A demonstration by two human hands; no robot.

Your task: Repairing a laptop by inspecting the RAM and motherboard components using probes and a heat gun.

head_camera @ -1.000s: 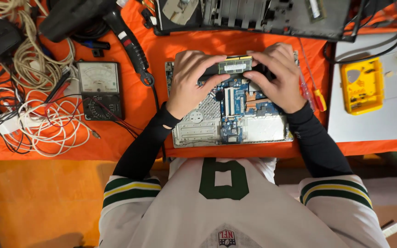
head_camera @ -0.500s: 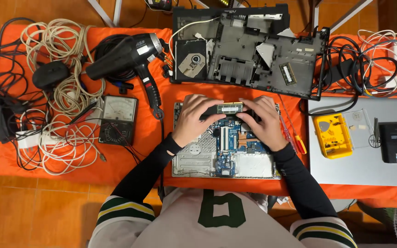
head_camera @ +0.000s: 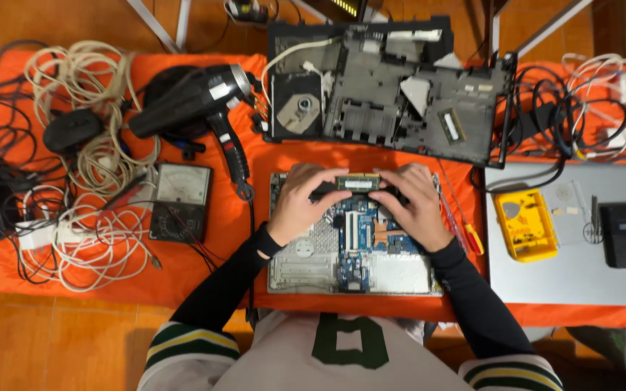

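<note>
An opened laptop base with a blue circuit board lies on the orange cloth in front of me. My left hand and my right hand both rest on its far half. Between their fingertips they pinch a small green memory module, held flat over the board, one hand at each end.
A black laptop shell with a disc drive lies beyond. A black hair dryer, an analogue meter and tangled cables are left. Screwdrivers, a yellow parts box and a grey laptop lid are right.
The view has pulled back and shifted, showing more of the table's far side. Both hands have stayed on the laptop base, gripping the memory module.
</note>
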